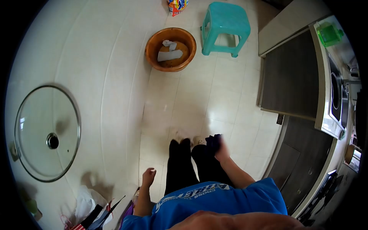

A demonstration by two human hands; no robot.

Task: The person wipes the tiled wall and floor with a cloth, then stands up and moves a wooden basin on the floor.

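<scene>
My right hand (222, 150), slightly blurred, is closed around a bunched dark purple cloth (213, 143) in front of my right thigh. What kind of cloth it is cannot be made out. My left hand (149, 177) is held out by my left side, its fingers curled in and nothing visible in them. Further ahead on the floor stands a brown basin (150, 43) by the wall. Inside it lie a pale grey sock-like cloth (170, 55) and a smaller crumpled whitish cloth (169, 44).
A turquoise plastic stool (227, 17) stands right of the basin. A colourful packet (177, 6) lies beyond it. A glass lid (48, 133) hangs on the left wall, above plastic bags (87, 203). Dark cabinets (293, 74) with a stove (336, 86) line the right side.
</scene>
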